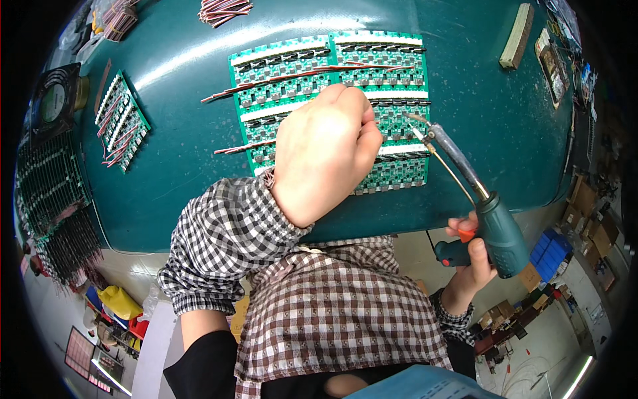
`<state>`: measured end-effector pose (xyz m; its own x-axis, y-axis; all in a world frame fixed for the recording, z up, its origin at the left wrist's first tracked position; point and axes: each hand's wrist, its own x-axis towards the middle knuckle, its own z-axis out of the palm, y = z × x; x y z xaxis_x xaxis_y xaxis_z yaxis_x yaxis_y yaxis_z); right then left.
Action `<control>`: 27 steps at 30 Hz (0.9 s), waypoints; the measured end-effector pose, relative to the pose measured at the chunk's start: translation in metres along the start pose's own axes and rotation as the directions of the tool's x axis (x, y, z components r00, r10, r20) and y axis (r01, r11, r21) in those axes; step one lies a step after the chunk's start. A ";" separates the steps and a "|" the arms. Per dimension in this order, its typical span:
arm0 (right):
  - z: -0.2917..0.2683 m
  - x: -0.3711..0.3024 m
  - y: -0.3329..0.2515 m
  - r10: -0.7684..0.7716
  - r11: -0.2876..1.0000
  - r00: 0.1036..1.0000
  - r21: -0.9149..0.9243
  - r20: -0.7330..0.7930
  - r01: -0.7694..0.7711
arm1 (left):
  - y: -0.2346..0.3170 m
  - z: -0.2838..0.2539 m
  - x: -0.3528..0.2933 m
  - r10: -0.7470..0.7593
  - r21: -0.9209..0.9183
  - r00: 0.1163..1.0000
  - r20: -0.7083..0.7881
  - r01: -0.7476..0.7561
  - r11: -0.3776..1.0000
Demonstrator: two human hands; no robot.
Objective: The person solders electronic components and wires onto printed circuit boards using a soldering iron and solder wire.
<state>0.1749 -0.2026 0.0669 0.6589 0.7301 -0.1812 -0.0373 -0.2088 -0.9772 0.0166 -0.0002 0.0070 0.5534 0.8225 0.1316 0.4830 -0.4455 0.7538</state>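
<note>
Soldering scene: a person leans over a dark green table [186, 199] with a panel of green circuit boards [332, 106] lying flat near its middle
Left hand: the left hand [325, 156] rests on the panel, back of the hand up, covering the panel's lower left part; its fingers are curled together and pressed down at the boards, and whether they pinch a wire underneath cannot be told
Right hand: the right hand [468, 263] sits off the table's near edge, fingers wrapped tight around the grip of a soldering gun [495, 229], one finger lying on its orange trigger
Soldering gun: teal-green body, long dark barrel slanting up and left; its tip [415, 130] is over the right part of the panel, just beside the left hand's fingertips, and a thin brass-coloured strand runs along the barrel
Panel: rows of small boards split by white strips; red, white and black wire leads [266, 83] stick out from its left side over the table
Second panel: a smaller board panel with leads [121, 120] lies well apart to the left, tilted
Wire bundles: one bundle of leads [224, 10] at the table's far edge, another [119, 16] at the far left corner
Far right: a pale wooden block [517, 36] lies near the table's right rim
Left rim: stacks of dark board panels [50, 186] below a small fan [56, 100]
Clothing: checked sleeves and shirt [332, 312] fill the lower middle
</note>
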 end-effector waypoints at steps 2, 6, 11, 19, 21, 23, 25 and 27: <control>0.001 -0.002 -0.001 0.010 1.000 1.000 -0.005 0.023 -0.010 | -0.001 0.000 0.001 -0.008 -0.025 1.000 0.002 0.008 1.000; 0.004 -0.004 -0.001 -0.011 1.000 0.999 -0.023 0.051 0.012 | -0.001 -0.001 0.002 -0.004 -0.016 1.000 0.006 0.004 1.000; 0.001 -0.005 0.007 -0.068 0.976 0.992 -0.201 0.108 0.089 | -0.001 -0.001 0.002 -0.011 -0.014 1.000 0.007 0.011 1.000; 0.006 -0.007 0.005 -0.064 0.974 0.996 -0.214 0.070 0.077 | -0.002 0.001 0.002 0.010 -0.016 1.000 -0.022 -0.011 1.000; 0.006 -0.008 0.007 -0.068 0.971 0.996 -0.223 0.065 0.081 | -0.001 0.000 0.002 0.012 -0.017 1.000 -0.016 -0.012 1.000; 0.007 -0.008 0.008 -0.096 0.970 0.993 -0.217 0.064 0.108 | -0.001 0.000 0.002 0.013 -0.018 1.000 -0.010 -0.013 1.000; 0.007 -0.008 0.008 -0.097 0.971 0.993 -0.213 0.069 0.110 | -0.001 0.000 0.002 0.004 -0.011 1.000 -0.018 -0.004 1.000; 0.002 -0.009 0.012 -0.098 0.971 0.992 -0.211 0.073 0.112 | -0.001 0.000 0.002 -0.006 -0.012 1.000 -0.014 0.006 1.000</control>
<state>0.1674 -0.2103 0.0568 0.6027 0.7927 -0.0918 0.1963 -0.2588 -0.9458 0.0173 0.0016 0.0067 0.5411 0.8299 0.1361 0.4780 -0.4366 0.7622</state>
